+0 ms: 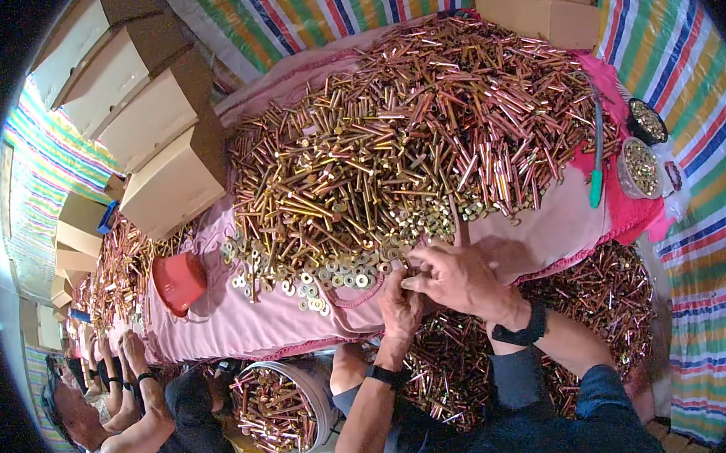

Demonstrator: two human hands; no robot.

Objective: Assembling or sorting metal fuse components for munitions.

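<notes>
My left hand (401, 306) and my right hand (466, 285) meet at the near edge of a pink cloth (277, 321), fingers bent and pinched close together. Whatever they pinch is hidden by the fingers. A slim bolt-like rod (457, 222) shows just past my right hand; I cannot tell whether that hand touches it. Loose washers (358, 275) lie beyond and left of my left hand. Small nuts (434, 220) are scattered just past both hands. Behind them spreads a large heap of copper- and gold-coloured bolts (400, 148).
A red plastic tub (179, 283) stands left, near stacked cardboard boxes (177, 185). At right lie a green-handled tool (596, 168) and a clear tub of small parts (638, 169). Below are a white bucket (312, 394) of bolts and more bolts (614, 318). A person (133, 428) works at left.
</notes>
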